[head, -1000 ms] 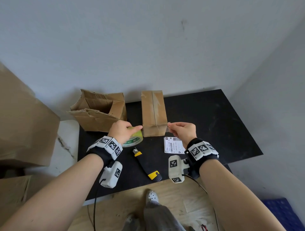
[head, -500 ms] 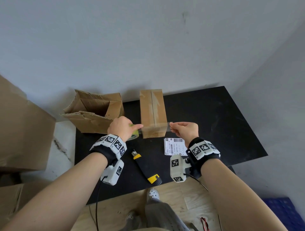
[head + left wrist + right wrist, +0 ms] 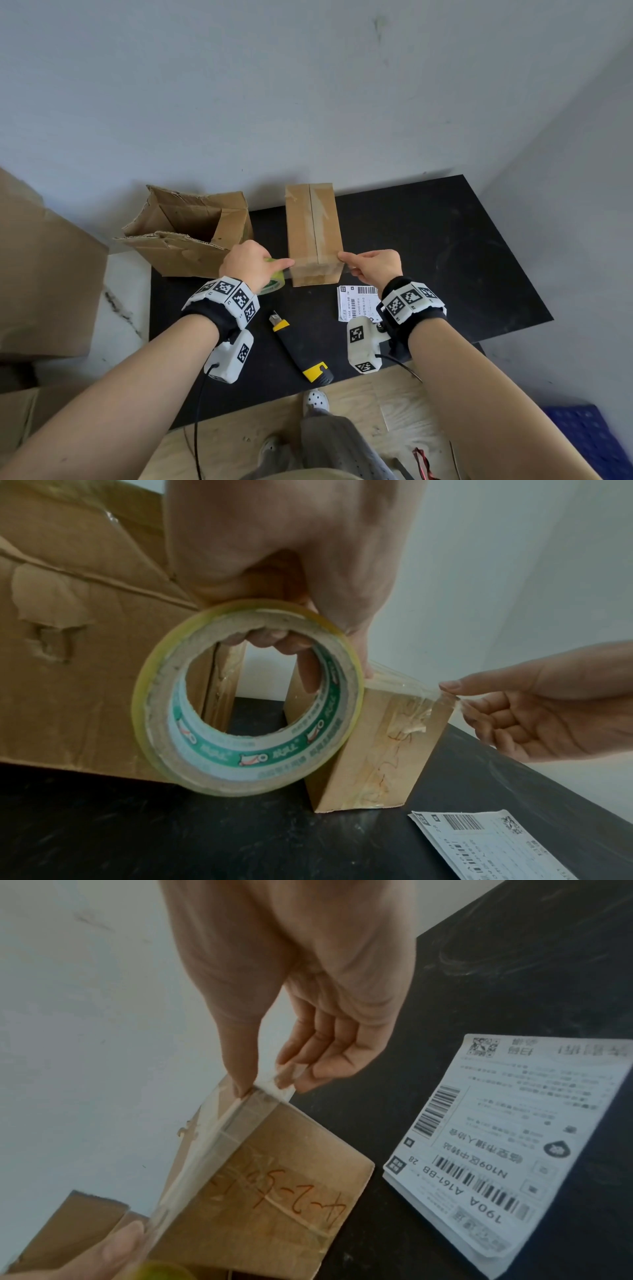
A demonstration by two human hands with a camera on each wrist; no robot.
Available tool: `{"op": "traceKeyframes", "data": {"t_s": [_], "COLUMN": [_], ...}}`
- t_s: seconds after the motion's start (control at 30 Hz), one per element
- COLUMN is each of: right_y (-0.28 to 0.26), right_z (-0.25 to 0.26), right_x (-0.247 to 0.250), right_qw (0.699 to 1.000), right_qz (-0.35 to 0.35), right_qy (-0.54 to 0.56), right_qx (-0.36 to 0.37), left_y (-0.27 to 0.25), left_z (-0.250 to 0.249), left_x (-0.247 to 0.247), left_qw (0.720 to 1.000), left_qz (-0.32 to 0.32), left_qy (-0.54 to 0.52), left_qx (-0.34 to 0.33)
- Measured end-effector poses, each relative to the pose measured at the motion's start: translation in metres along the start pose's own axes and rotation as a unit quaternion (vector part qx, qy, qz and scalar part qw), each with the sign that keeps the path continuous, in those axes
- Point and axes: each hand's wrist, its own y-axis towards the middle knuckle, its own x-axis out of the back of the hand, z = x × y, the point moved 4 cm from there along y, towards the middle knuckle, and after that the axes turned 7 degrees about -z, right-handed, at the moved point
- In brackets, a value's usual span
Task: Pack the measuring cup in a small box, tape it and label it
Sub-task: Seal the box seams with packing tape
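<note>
A small closed cardboard box (image 3: 313, 236) stands on the black table (image 3: 428, 246), its top seam taped lengthwise. My left hand (image 3: 251, 265) grips a roll of clear tape (image 3: 246, 699) at the box's near left edge, fingers through its core. A clear strip (image 3: 317, 269) runs from the roll across the near end of the box top. My right hand (image 3: 371, 267) pinches the strip's free end (image 3: 284, 1081) at the box's near right corner. The measuring cup is not visible. A stack of shipping labels (image 3: 358, 303) lies beside my right wrist.
An open, torn cardboard box (image 3: 186, 229) stands left of the small box. A yellow-and-black utility knife (image 3: 299, 347) lies near the table's front edge. Large cartons (image 3: 44, 270) stand at the far left. A wall rises just behind the table.
Both hands have moved forward and lowered the stretched strip from in front of the box onto the near end of its top. The box itself has not shifted.
</note>
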Motion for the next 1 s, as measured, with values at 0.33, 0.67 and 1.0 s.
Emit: {"op": "traceKeyframes", "data": {"t_s": [0.33, 0.67, 1.0], "right_y": [-0.002, -0.022, -0.074], "right_z": [0.010, 0.025, 0.011], "right_x": [0.012, 0.011, -0.058], "right_qw": [0.992, 0.963, 0.804], "right_qz": [-0.057, -0.088, 0.129], "right_qy": [-0.109, -0.176, -0.331], "right_qx": [0.040, 0.184, 0.476], "left_y": [-0.003, -0.004, -0.014], "left_z": [-0.010, -0.012, 0.006], "left_x": [-0.011, -0.006, 0.001], "left_qw": [1.000, 1.000, 0.985], "left_qz": [0.015, 0.020, 0.072], "left_qy": [-0.023, -0.015, -0.154], "left_qx": [0.011, 0.013, 0.004]}}
